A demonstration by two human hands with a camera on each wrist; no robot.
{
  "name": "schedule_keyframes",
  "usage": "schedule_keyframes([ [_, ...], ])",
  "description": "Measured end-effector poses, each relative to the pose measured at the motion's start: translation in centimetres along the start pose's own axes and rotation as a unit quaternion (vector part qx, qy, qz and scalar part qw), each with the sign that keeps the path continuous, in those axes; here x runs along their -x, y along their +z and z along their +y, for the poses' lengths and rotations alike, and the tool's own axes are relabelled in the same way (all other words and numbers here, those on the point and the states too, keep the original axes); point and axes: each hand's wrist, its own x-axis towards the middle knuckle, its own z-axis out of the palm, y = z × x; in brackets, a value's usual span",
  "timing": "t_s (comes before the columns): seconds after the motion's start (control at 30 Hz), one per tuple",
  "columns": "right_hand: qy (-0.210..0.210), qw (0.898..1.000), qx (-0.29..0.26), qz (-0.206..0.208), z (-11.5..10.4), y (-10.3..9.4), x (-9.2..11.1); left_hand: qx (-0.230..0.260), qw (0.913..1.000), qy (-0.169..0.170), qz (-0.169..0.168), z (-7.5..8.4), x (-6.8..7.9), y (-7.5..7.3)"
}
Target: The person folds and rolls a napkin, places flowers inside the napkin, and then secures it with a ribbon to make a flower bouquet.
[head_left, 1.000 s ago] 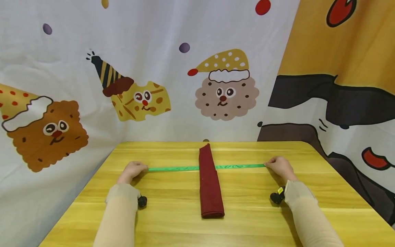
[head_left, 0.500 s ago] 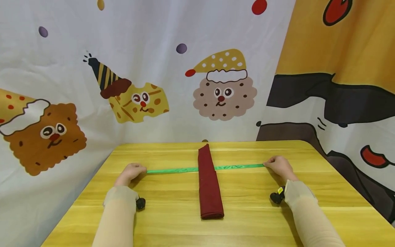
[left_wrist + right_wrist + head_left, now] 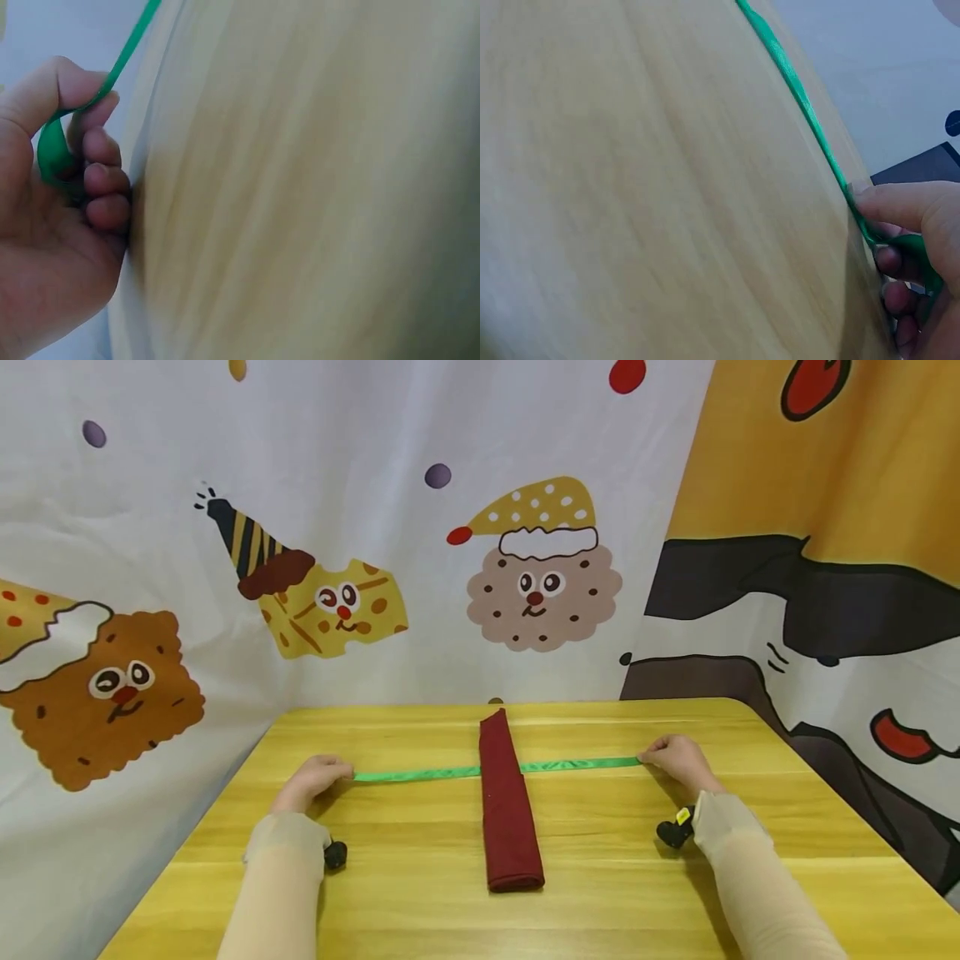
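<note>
A green ribbon (image 3: 577,765) stretches side to side across the table, its middle hidden where the dark red folded cloth (image 3: 510,810) crosses it. The cloth is a long narrow bundle pointing away from me. My left hand (image 3: 315,779) pinches the ribbon's left end between thumb and forefinger; in the left wrist view the spare ribbon (image 3: 54,154) loops inside the curled fingers. At the other end my right hand (image 3: 681,762) pinches the ribbon, and the right wrist view shows more ribbon (image 3: 919,251) tucked into that palm.
The wooden table (image 3: 420,852) has rounded far corners. Behind it hangs a white curtain (image 3: 360,460) printed with cartoon biscuits and cheese. Small black wrist cameras (image 3: 675,832) sit at both cuffs.
My left hand has shifted slightly left and toward me with its ribbon end. The right hand still holds its end in nearly the same place; the head view has turned slightly.
</note>
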Motion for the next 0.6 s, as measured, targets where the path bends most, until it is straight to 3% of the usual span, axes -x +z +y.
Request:
schedule_keyframes([
  [0.1, 0.010, 1.000, -0.029, -0.003, -0.1, -0.5, 0.0, -0.001, 0.9997, 0.009, -0.021, 0.2, 0.0, -0.3],
  [0.23, 0.017, 0.996, -0.082, -0.010, -0.7, -1.4, -0.1, 0.015, 0.9966, 0.023, -0.077, 0.2, -0.1, -0.9],
  [0.37, -0.004, 0.991, -0.128, -0.025, -2.0, -2.6, -0.6, 0.019, 0.9929, 0.027, -0.115, 0.8, -0.1, -1.7],
  [0.6, -0.057, 0.986, -0.146, -0.056, -5.9, -3.9, -1.6, -0.027, 0.9882, 0.061, -0.138, 3.9, -0.2, -2.9],
])
